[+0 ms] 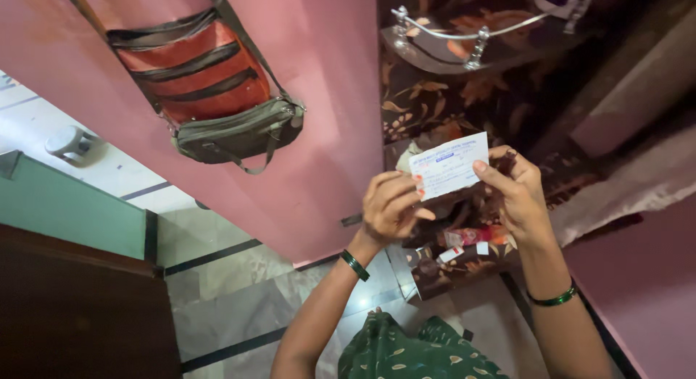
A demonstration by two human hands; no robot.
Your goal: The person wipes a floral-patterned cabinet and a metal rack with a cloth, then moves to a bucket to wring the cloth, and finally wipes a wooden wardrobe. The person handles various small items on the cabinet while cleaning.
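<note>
head view: bag (210, 89) beside shelf (464, 49)

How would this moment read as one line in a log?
left hand: holds paper slip | right hand: holds same slip | bag: hanging on pink wall | shelf: behind slip

Slip (449, 165) in my hands is white with blue print. Bangles (355, 265) on both my wrists are dark green. Hanging bag (206, 89): red-orange panels, black zip bands, olive-grey lower pouch. Wall (326, 75) is pink. Shelf unit (464, 96) is dark brown with an orange leaf pattern. My dress (413, 353) is green with pale leaf motifs.
</note>
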